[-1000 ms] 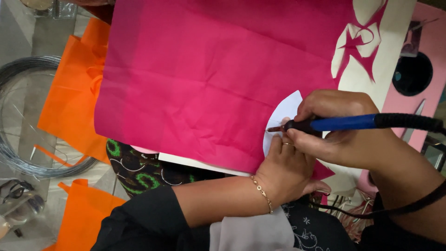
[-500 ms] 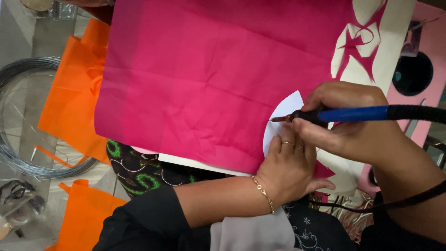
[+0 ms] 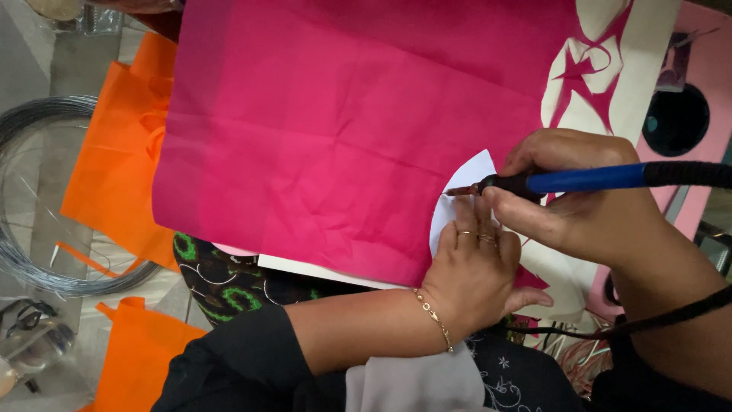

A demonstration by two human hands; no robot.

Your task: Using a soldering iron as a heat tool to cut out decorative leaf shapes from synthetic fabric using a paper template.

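1. Shifting since the earlier frames: right hand (image 3: 587, 206) is sitting slightly higher, and the tool tip is now reaching further left over the white cutout's upper edge.
2. Gripping: right fingers are wrapping tight around the blue-handled hot tool (image 3: 564, 181), pen-style, its metal tip touching the white cutout (image 3: 457, 200).
3. Pressing: left hand (image 3: 476, 278) is lying flat, fingers close together, holding nothing, pinning the cutout and the pink fabric (image 3: 343, 130) just below the tip.
4. Noting materials: fabric is thin, creased, non-woven looking; cutout is smooth and curved; a cream board (image 3: 640, 53) is lying underneath.
5. Lying at left: orange fabric pieces (image 3: 114, 175) and a wire coil (image 3: 30, 198).
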